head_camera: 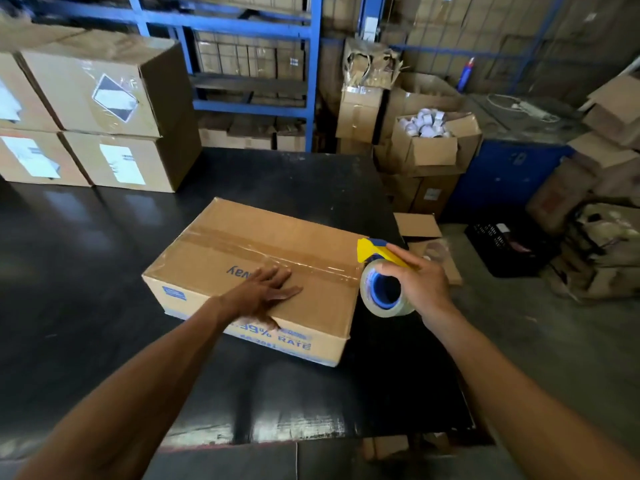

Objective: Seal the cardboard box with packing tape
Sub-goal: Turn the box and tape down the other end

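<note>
A closed brown cardboard box with blue print lies on the black table. A strip of clear tape runs along its top seam from the far left edge to the right edge. My left hand rests flat on the box top near the front edge, fingers spread. My right hand grips a yellow and blue tape dispenser with a clear roll, held at the box's right edge where the tape ends.
Stacked sealed cartons stand at the table's back left. Right of the table are an open box of tape rolls, more cartons, a black crate and blue shelving behind.
</note>
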Available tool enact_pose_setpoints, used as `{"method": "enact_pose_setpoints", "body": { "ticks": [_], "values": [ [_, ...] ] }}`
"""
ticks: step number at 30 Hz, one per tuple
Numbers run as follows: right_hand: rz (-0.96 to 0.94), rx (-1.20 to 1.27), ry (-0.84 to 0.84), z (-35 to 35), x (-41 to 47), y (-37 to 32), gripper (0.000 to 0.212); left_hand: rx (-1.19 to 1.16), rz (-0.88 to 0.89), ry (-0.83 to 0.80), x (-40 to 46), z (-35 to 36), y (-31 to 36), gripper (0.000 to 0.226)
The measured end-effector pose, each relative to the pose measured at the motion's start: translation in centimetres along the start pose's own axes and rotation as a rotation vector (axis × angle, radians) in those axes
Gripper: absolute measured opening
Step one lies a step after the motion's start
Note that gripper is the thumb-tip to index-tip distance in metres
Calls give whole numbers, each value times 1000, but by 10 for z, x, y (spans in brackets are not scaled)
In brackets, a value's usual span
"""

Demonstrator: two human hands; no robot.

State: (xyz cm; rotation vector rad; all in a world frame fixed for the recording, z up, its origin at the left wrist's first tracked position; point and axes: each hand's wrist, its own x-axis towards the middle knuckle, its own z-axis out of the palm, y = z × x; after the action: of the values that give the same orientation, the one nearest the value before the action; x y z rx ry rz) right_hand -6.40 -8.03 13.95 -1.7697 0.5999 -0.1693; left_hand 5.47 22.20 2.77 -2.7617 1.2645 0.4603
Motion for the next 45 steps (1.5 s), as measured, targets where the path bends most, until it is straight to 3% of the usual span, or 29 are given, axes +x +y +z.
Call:
{"method": "enact_pose_setpoints", "body": {
  "ticks": [3,7,9,11,14,17,23,25,28,32,36,40,45],
  "values": [
    [11,38,20,0,-3,-6,43,-176,-187,-114,0,-30,24,119],
    [41,124,30,4,-1,-14,43,-555,-542,-6,43,-38,104,137],
    [55,148,34,5,0,-18,45,-568,-614,0,63,-26,142,137],
    [71,162,33,3,0,-19,45,-438,-634,27,71,-12,161,131],
    [97,194,32,-5,3,-14,45,-346,-589,98,66,-1,157,118],
    [127,223,48,-11,5,-9,45,-277,-436,95,47,0,128,117],
    [137,216,30,-9,10,-5,46,-142,-154,-133,-16,-13,45,126],
    [137,222,29,-3,12,-7,48,-198,-185,-120,-18,-16,44,130],
    [140,233,-13,7,12,-10,49,-349,-375,28,3,-4,75,137],
    [161,256,-52,16,9,-10,51,-214,-474,99,23,19,107,109],
    [182,270,-49,17,10,-6,51,-143,-350,73,15,15,89,90],
    [174,258,-59,15,14,-5,51,-83,-206,17,8,16,65,92],
    [177,234,-62,20,16,-3,48,-18,-31,58,5,27,59,100]
  ]
}}
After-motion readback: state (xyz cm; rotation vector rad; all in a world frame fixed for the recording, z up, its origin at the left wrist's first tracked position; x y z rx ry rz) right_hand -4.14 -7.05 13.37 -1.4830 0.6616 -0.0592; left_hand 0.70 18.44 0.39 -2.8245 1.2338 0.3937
